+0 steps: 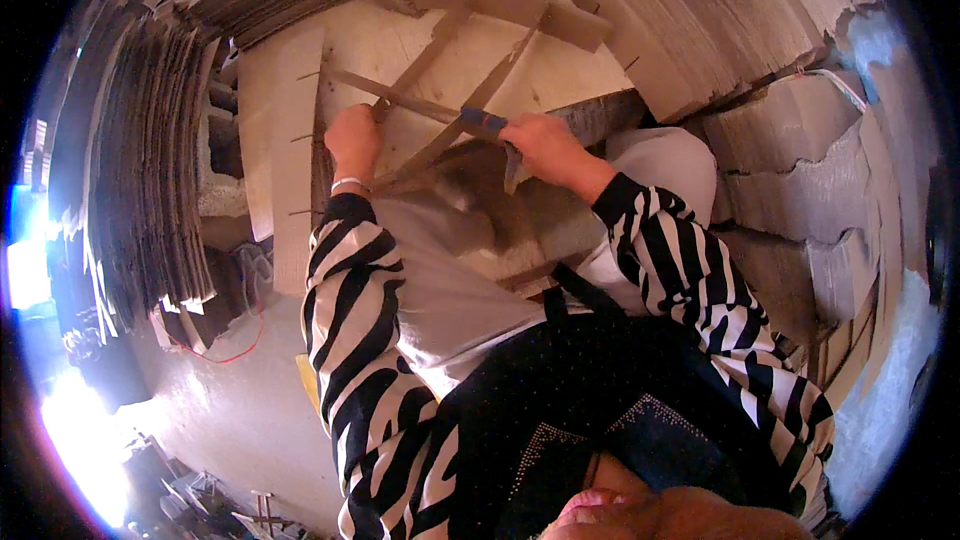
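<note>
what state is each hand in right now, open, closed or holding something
Left hand: closed; whether it grips anything cannot be told.
Right hand: closed, holding a long, thin tool by its blue handle.

Pale floor [240,430], red cord [222,361], hollow block [224,202]

Sleeves [355,340]: black and off-white, zebra stripes. Garment front [530,370]: black, pale dotted lines by the neckline; dark blue patch [670,445] there. Trousers [450,260]: light greyish beige. Wristband [350,182]: whitish. Held piece [483,121] in right hand [550,148]: looks blue, shade uncertain, blurry. Strips [435,55]: brown. Work surface [385,40]: pale tan. Cardboard stack [150,160] at left: grey-brown, fine edge lines. Wire [240,352]: red. Sheeting [895,370] at right: light blue.
</note>
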Motion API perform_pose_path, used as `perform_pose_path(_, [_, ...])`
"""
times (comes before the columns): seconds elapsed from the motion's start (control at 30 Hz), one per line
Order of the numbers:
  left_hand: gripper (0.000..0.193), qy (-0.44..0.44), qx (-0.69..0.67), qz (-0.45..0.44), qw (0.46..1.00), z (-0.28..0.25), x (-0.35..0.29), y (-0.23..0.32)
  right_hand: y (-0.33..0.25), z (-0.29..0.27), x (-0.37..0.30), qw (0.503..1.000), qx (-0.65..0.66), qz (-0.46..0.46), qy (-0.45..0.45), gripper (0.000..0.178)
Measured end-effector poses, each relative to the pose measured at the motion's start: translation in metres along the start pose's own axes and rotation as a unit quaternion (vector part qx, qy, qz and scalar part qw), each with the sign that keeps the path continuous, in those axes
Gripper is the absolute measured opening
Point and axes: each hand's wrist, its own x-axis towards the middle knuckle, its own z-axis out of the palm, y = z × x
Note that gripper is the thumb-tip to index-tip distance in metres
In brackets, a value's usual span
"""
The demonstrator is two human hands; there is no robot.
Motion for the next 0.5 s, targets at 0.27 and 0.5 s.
perform_pose_path(0.27, [0.018,-0.011,-0.010,-0.041,0.999,-0.004,0.000,0.003,-0.005,0.003,0.009,0.997,0.014,-0.059,-0.045,0.026])
perform_pose_path(0.5, [0.016,0.000,-0.021,-0.011,1.000,0.000,0.004,-0.005,-0.017,-0.002,0.016,0.998,0.008,0.033,-0.059,0.026])
